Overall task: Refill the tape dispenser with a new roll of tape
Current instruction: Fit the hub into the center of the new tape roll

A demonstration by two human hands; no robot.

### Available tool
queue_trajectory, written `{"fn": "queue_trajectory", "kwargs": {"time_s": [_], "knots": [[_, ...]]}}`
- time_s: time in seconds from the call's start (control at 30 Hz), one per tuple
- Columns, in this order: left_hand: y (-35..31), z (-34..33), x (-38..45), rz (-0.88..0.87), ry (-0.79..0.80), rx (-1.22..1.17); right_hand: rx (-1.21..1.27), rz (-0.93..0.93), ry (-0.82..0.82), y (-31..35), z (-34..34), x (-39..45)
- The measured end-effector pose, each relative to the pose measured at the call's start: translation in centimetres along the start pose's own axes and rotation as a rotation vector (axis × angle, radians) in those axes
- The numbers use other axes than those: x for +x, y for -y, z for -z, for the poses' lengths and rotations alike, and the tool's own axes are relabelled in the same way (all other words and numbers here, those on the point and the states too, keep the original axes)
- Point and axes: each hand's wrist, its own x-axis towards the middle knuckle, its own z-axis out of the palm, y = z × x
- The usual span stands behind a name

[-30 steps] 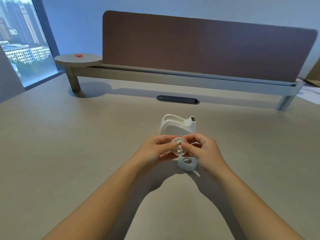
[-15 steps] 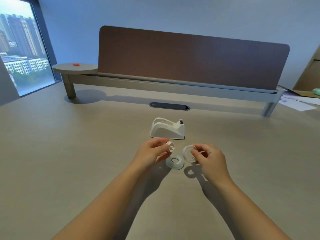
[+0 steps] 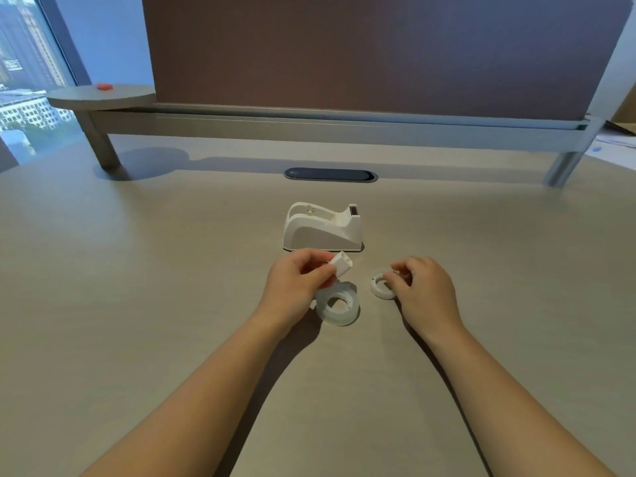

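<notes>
White dispenser (image 3: pixel 322 228) empty at twelve o'clock on desk (image 3: pixel 137 270); left hand (image 3: pixel 298 284) pinching spool core (image 3: pixel 341 264); right hand (image 3: pixel 421 287) gripping spent ring (image 3: pixel 380 285) at three o'clock of new tape roll (image 3: pixel 338 304)

Empty ring's (image 3: pixel 381 286) right edge hidden under right hand (image 3: pixel 425 290), divider panel (image 3: pixel 378 53) top cut off

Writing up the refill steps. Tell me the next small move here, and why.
Probably let go of the empty ring under the right hand and reach for the full tape roll lying flat on the desk. The left hand already holds the white hub, and the dispenser cradle sits empty.
</notes>
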Motion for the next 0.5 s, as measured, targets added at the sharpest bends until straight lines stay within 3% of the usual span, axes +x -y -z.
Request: {"fn": "queue_trajectory", "kwargs": {"time_s": [0.13, 0.23, 0.33, 0.5], "knots": [[-0.1, 0.0, 0.1, -0.053, 0.007, 0.077, 0.076, 0.135, -0.046, 1.4, 0.6, -0.4], [-0.2, -0.1, 0.0, -0.089, 0.048, 0.135, 0.22, 0.223, 0.092, 3.0, 0.8, -1.2], [-0.4, -0.3, -0.2, -0.121, 0.104, 0.163, 0.3, 0.213, 0.173, 3.7, 0.6, -1.6], [-0.1, -0.2, -0.6, -0.121, 0.114, 0.28, 0.37, 0.145, 0.101, 3.0, 0.6, -1.4]]}}
